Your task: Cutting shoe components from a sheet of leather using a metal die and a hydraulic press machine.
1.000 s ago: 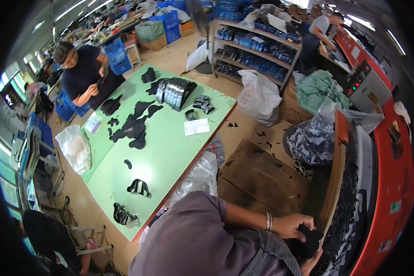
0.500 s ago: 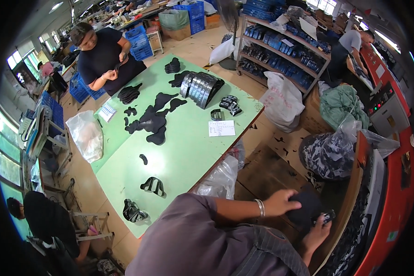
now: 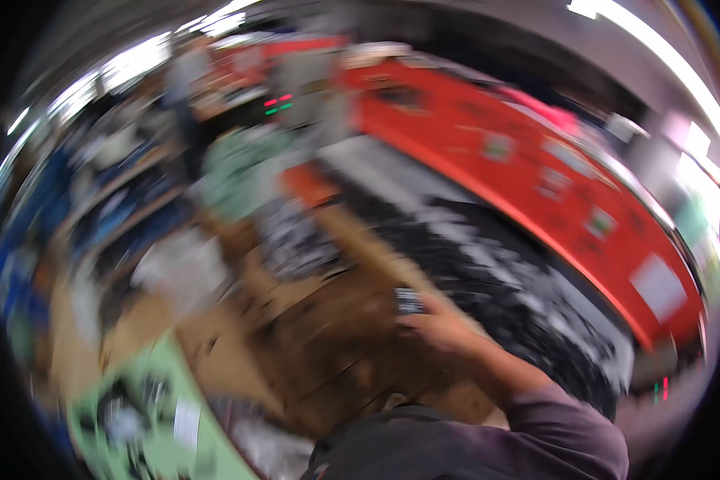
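Note:
My right hand [image 3: 440,322] reaches out in front of the long red machine, with its fingers closed on a small black block with white marks [image 3: 410,302]. The block is blurred, and its exact kind cannot be told. It hangs above the brown work surface [image 3: 328,328], near that surface's pale raised edge. Just beyond this edge, a bed of black cut sheet [image 3: 488,280] with pale gaps lies along the machine. My left hand is out of sight.
The red machine [image 3: 496,152] runs across the right side. A green table [image 3: 144,376] with a paper sheet [image 3: 187,424] and dark pieces is at lower left. Behind stand a camouflage-patterned bundle [image 3: 296,240], a white sack [image 3: 184,268], a green bag [image 3: 244,168] and shelving [image 3: 128,200].
The view has swung right toward the red machine and blurred. My right hand has stretched forward with the small block. My left hand and the dark round stack it held have left the view.

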Available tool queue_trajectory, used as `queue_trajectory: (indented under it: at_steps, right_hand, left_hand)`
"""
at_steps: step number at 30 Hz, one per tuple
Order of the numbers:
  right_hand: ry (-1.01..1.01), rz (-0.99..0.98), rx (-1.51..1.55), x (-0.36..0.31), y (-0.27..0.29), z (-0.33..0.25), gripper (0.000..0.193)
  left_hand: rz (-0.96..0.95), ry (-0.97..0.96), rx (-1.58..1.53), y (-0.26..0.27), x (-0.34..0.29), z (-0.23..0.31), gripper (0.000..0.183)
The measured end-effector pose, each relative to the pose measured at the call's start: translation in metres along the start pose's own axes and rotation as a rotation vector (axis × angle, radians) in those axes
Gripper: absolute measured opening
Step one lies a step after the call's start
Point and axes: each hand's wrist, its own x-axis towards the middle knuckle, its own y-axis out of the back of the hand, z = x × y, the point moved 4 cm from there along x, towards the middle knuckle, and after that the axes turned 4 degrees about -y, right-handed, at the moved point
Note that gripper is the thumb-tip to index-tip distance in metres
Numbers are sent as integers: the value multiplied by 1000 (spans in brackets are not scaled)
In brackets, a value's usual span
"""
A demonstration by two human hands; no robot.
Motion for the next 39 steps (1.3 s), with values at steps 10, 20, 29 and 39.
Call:
queue_trajectory:
  at_steps: [10, 20, 29, 39]
  right_hand:
    - [694, 1634, -827, -202, 401, -214, 37]
    - [-257, 2426, -841, -511, 671, -164, 47]
    - [290, 2223, -1508, -360, 595, -76, 22]
    - [-758, 1558, -501, -271, 490, 143, 64]
  left_hand:
    - [-588, -427, -467, -54, 131, 507, 36]
    - [-1017, -830, -762, -43, 93, 833, 46]
    - [-1014, -1260, -1188, 38, -32, 1047, 23]
    - [-843, -2188, -956, 97, -250, 1168, 63]
